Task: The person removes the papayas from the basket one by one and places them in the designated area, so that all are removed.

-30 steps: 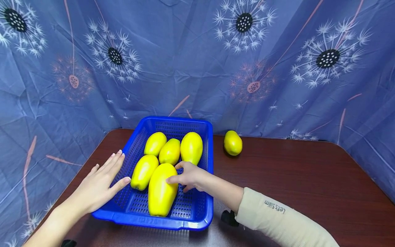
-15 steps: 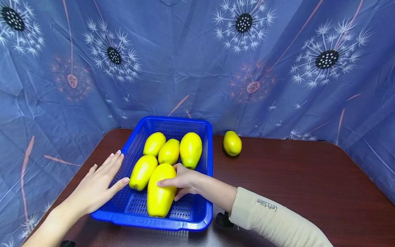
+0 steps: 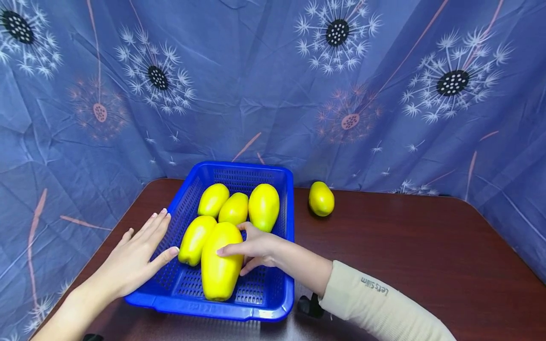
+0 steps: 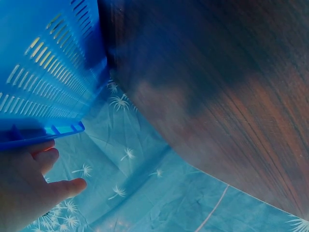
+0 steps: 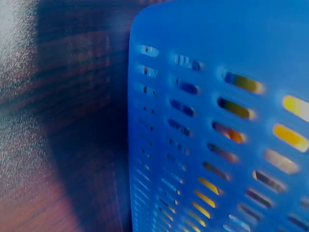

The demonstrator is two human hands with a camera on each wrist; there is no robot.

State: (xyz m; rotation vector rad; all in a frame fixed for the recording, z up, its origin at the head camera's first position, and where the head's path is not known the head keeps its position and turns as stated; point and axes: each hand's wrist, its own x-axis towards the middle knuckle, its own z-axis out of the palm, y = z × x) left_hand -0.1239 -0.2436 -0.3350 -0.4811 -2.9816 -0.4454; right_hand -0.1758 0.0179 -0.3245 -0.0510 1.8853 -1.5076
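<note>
A blue basket [image 3: 200, 308] holds several yellow fruits. The right hand [image 3: 256, 247] grips the large front fruit [image 3: 220, 277] from its right side, thumb on top and fingers down its far and right sides. Against that fruit's left lies another yellow fruit [image 3: 195, 239]. The left hand [image 3: 136, 255] rests with straight fingers on the basket's left rim; in the left wrist view this hand [image 4: 34, 181] touches the rim beside the slotted wall [image 4: 43, 67]. Only the basket's outer wall [image 5: 193, 29] shows in the right wrist view, with yellow behind its slots; the hand is hidden there.
One more yellow fruit [image 3: 322, 199] stands on the brown table [image 3: 396, 246], right of the basket near the back edge. A blue patterned cloth [image 3: 256, 71] hangs behind the table. A small black object [image 3: 310, 306] is by the right sleeve.
The right hand has moved left, its thumb now further over the large front fruit. That fruit has shifted slightly left and its upper end is a little higher. The left hand has stayed on the rim.
</note>
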